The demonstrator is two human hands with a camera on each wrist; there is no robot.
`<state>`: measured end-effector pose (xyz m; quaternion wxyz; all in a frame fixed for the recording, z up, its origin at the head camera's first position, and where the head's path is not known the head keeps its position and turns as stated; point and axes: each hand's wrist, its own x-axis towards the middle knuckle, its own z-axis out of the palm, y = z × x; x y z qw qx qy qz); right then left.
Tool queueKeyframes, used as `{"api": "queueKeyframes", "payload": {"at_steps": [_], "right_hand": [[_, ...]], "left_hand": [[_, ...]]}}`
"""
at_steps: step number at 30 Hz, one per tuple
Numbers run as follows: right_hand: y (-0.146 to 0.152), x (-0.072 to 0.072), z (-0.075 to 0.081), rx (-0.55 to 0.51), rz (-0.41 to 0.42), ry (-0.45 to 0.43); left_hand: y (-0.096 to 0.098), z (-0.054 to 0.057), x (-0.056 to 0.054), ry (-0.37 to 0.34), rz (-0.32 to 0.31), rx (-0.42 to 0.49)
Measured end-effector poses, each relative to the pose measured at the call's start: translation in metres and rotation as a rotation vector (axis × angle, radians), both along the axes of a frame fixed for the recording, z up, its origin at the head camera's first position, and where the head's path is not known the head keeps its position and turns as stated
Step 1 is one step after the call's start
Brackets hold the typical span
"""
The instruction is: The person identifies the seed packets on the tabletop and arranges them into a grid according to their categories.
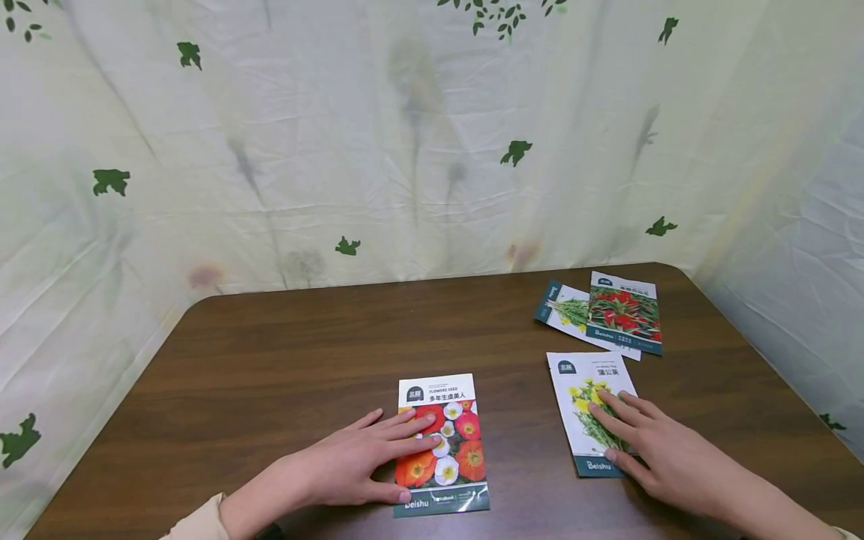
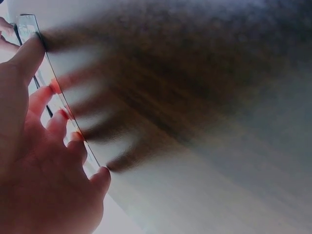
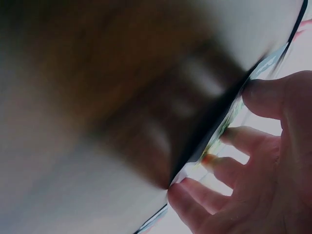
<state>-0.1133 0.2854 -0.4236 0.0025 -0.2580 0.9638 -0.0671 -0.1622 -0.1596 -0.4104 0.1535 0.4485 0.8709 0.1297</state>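
Note:
A seed packet with red, orange and white poppies point(image 1: 470, 426) lies flat near the table's front. My left hand point(image 1: 358, 459) rests on its left side, fingers spread across the flower picture and thumb by the lower band. To the right, a seed packet with yellow flowers point(image 1: 574, 390) lies slightly turned, and my right hand point(image 1: 664, 454) touches its right part with spread fingers. In the left wrist view, the left fingertips point(image 2: 57, 87) meet the poppy packet's edge. The right wrist view has the right fingers point(image 3: 243, 139) on the yellow-flower packet point(image 3: 214, 141), seen almost edge-on.
Behind the right hand, a red-flower seed packet point(image 1: 624, 311) overlaps another packet with yellow flowers and green stems point(image 1: 570, 309). All lie on a dark brown wooden table point(image 1: 304, 352). A pale cloth with leaf prints point(image 1: 304, 150) hangs behind the table and along its sides.

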Motion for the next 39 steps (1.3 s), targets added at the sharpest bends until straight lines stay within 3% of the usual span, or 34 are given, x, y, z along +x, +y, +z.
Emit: {"api": "queueKeyframes", "payload": {"at_steps": [18,39], "right_hand": [[-0.018,0.008,-0.001,-0.014,0.018,0.017],[-0.03,0.009,0.001,0.0,-0.007,-0.11]], "left_hand": [[0.0,0.003,0.0,-0.032,0.016,-0.009],[0.001,0.002,-0.002,-0.05,0.022,-0.009]]}}
